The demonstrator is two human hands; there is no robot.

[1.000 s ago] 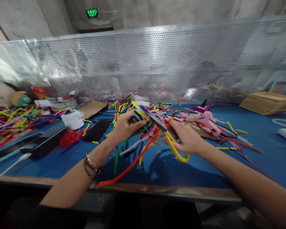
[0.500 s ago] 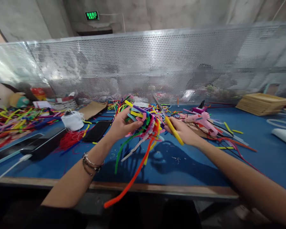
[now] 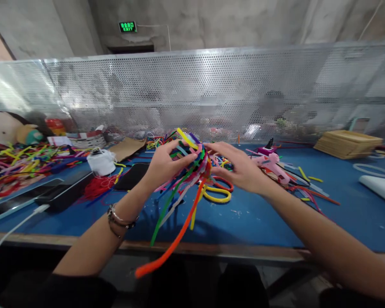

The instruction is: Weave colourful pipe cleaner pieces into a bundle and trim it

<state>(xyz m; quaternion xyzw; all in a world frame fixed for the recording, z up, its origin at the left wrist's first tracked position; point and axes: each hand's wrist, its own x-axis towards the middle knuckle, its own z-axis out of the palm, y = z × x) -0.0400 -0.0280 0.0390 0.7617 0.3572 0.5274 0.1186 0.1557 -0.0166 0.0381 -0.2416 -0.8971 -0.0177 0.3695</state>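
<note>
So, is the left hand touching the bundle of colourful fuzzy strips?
Touching. The head view shows it: the left hand grips the bundle of fuzzy strips, its thumb lying across the near side.

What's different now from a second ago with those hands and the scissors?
The right hand let go of the yellow-handled scissors, which now lie down on the blue table. That hand moved left to the colourful bundle. The left hand still holds the bundle, and the pink glue gun stayed on the table.
</note>
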